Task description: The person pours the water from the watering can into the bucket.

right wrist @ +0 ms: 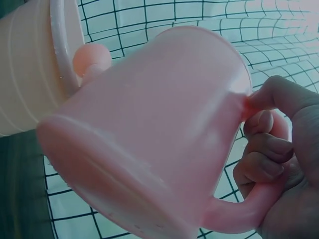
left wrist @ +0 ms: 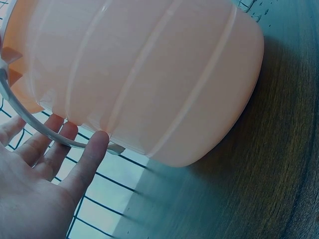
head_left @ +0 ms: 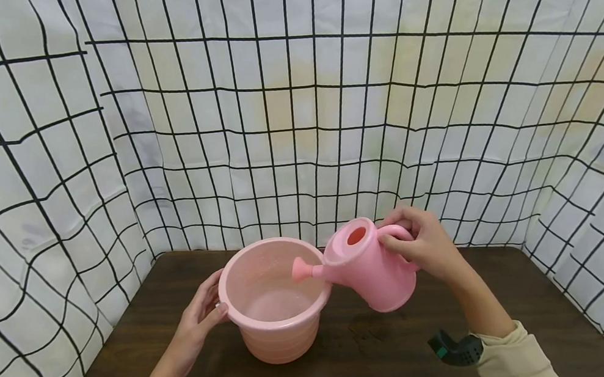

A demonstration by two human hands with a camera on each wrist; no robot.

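Observation:
A pink bucket [head_left: 278,332] stands on the dark wooden table [head_left: 363,354]. My left hand [head_left: 201,314] rests with straight fingers against the bucket's left rim; in the left wrist view its fingers [left wrist: 89,154] touch the bucket [left wrist: 149,74] by its thin handle. My right hand [head_left: 424,243] grips the handle of a pink watering can [head_left: 368,264], which is lifted off the table and tilted left, its spout [head_left: 304,269] over the bucket's opening. In the right wrist view the can [right wrist: 144,134] fills the frame, my fingers [right wrist: 261,154] curled round its handle, the bucket [right wrist: 35,64] behind it.
White sheets with a black grid [head_left: 294,109] wall the table on the left, back and right. Bare table lies in front of the bucket and to the right of the can.

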